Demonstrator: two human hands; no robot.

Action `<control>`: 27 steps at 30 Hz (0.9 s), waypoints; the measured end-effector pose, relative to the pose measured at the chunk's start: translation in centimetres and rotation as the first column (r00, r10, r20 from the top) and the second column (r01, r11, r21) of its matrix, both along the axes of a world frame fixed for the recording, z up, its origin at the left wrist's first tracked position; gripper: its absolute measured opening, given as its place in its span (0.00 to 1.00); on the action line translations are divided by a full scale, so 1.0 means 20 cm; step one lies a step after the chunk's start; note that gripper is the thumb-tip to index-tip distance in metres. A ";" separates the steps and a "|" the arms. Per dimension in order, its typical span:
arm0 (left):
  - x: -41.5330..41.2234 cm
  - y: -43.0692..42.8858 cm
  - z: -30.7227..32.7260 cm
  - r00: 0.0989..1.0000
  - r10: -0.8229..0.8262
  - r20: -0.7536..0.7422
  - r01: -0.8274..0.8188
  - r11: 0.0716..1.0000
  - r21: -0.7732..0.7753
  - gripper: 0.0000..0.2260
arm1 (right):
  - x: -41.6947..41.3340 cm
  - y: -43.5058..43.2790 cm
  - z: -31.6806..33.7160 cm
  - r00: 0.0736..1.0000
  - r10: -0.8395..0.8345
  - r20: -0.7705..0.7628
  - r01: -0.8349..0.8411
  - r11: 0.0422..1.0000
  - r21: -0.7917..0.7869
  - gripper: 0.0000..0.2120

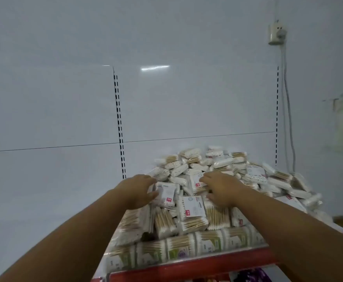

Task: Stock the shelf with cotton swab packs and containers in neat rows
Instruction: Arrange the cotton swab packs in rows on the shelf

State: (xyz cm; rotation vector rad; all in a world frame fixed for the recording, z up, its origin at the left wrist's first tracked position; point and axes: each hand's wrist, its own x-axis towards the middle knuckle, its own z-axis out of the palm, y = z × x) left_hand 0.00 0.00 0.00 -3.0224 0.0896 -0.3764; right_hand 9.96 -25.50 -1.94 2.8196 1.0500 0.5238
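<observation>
Left hand (140,190) curls round the near edge of a flat white plastic swab pack with a red tag (166,193), thumb under and fingers over. I read this as a pinch for lifting one pack out of the pile.

Right hand (220,189) lies over a neighbouring white-fronted swab pack (196,183). I cannot tell whether it grips or only steadies.

Both packs sit mid-shelf in the loose heap of clear wooden-stick swab packs (217,163).

A row of round clear swab containers (187,247) lines the red front lip of the shelf (197,263). I judge it also keeps the heap from sliding off.
</observation>
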 end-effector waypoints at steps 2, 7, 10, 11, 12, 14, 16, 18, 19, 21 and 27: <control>0.08 -0.04 0.05 0.997 0.020 0.074 -0.019 1.000 -0.016 0.19 | 0.09 0.01 0.03 1.000 0.020 0.020 -0.021 1.000 0.020 0.30; 0.25 -0.21 0.17 0.998 -0.007 0.057 0.019 0.976 -0.215 0.12 | 0.26 0.08 0.08 0.998 0.065 -0.015 -0.066 0.983 -0.171 0.34; 0.32 -0.24 0.16 0.999 -0.028 0.026 0.037 0.881 -0.471 0.08 | 0.32 0.10 0.07 0.992 0.124 0.036 -0.115 0.976 -0.184 0.31; 0.33 -0.23 0.16 0.999 -0.021 0.030 0.035 0.824 -0.566 0.08 | 0.34 0.09 0.08 0.986 0.163 0.042 -0.155 0.976 -0.150 0.31; 0.33 -0.23 0.16 0.999 -0.012 0.037 0.034 0.755 -0.655 0.08 | 0.36 0.08 0.08 0.977 0.211 0.040 -0.207 0.974 -0.089 0.29; 0.33 -0.19 0.18 0.999 -0.009 0.038 0.035 0.615 -0.788 0.08 | 0.38 0.05 0.07 0.938 0.336 0.081 -0.342 0.937 0.070 0.25; 0.31 -0.14 0.20 0.999 -0.044 -0.003 0.022 0.538 -0.843 0.10 | 0.41 0.04 0.07 0.881 0.425 0.207 -0.461 0.869 0.179 0.23; 0.31 -0.11 0.22 0.998 -0.069 -0.006 0.028 0.483 -0.875 0.14 | 0.42 0.06 0.08 0.853 0.452 0.261 -0.518 0.798 0.308 0.23; 0.32 -0.10 0.23 0.997 -0.079 0.008 0.041 0.425 -0.904 0.17 | 0.41 0.08 0.08 0.853 0.455 0.256 -0.522 0.755 0.397 0.23; 0.33 -0.10 0.23 0.991 -0.137 -0.008 0.033 0.291 -0.956 0.22 | 0.40 0.15 0.10 0.862 0.447 0.239 -0.498 0.657 0.566 0.25; 0.37 -0.10 0.16 0.965 0.053 0.255 0.255 0.022 -0.967 0.09 | 0.34 0.42 0.16 0.782 0.617 0.083 -0.489 0.527 0.695 0.29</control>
